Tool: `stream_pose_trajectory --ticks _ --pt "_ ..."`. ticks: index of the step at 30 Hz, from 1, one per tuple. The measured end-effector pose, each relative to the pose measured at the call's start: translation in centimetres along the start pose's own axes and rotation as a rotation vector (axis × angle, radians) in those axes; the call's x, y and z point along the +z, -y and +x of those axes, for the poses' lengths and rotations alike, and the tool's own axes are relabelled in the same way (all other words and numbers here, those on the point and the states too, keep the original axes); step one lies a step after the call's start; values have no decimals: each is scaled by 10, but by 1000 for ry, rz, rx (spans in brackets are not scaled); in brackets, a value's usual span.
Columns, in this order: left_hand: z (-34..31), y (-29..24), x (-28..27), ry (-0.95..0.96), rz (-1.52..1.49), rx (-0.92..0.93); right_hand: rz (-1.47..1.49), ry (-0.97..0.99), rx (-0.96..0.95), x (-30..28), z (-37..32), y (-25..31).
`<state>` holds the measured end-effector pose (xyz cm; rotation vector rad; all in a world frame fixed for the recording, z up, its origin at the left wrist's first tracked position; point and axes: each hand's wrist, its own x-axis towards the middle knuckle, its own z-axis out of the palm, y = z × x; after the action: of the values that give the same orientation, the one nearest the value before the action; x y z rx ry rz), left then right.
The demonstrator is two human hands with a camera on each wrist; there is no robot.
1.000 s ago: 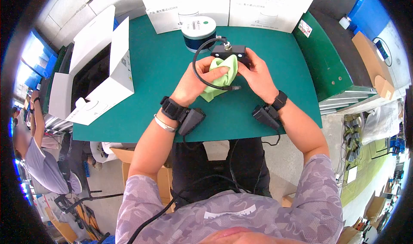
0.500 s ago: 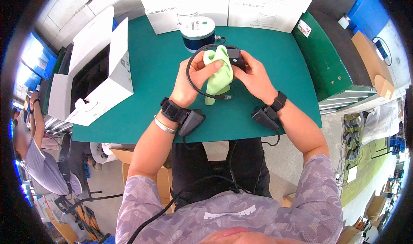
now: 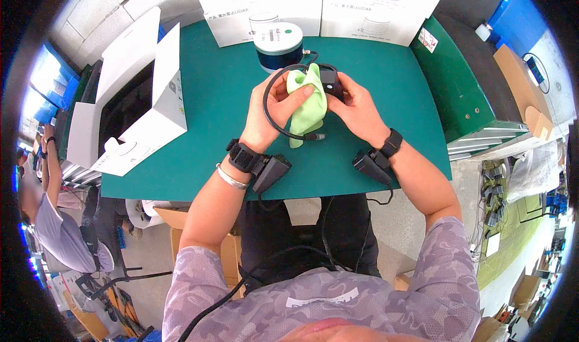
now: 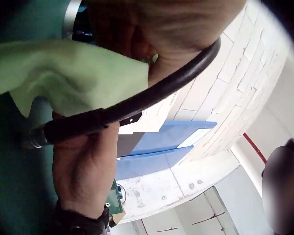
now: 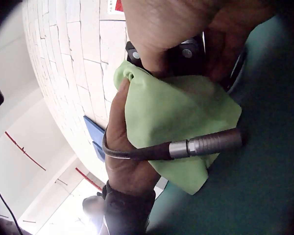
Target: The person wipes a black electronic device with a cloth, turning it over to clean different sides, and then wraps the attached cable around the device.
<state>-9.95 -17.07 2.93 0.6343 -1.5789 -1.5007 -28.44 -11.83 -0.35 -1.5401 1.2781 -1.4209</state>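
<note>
My left hand (image 3: 268,112) pinches a light green cloth (image 3: 309,108), thumb laid over its folds. In my right hand (image 3: 360,108) is a small black box (image 3: 330,81), gripped between thumb and fingers; the cloth lies against its left side. A black cable (image 3: 267,110) loops from behind the cloth round the left hand. Its loose end, a metal connector (image 5: 213,143), hangs in front of the cloth in the right wrist view. Behind the hands stands a round lidar sensor (image 3: 278,43) with a white top. The left fingertips are hidden behind the cloth.
The work surface is a green table (image 3: 223,161). An open white carton (image 3: 163,104) stands at its left, and white lidar boxes (image 3: 374,16) line the back. A green metal case (image 3: 464,83) borders the right side. Another person (image 3: 60,221) is at far left.
The black box has turned from broadside to nearly end-on and shifted slightly left and up. Cloth, cable and connector have moved left with the left hand. Over the last half second little differs.
</note>
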Motion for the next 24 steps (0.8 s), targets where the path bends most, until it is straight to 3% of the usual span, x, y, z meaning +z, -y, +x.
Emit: stream_pose_trajectory --ticks 15,24 --pt "-2 1 2 1 -29 51 -32 -2 -26 0 0 -2" --pt "3 15 -2 -114 179 148 -33 22 -50 3 -1 -5"
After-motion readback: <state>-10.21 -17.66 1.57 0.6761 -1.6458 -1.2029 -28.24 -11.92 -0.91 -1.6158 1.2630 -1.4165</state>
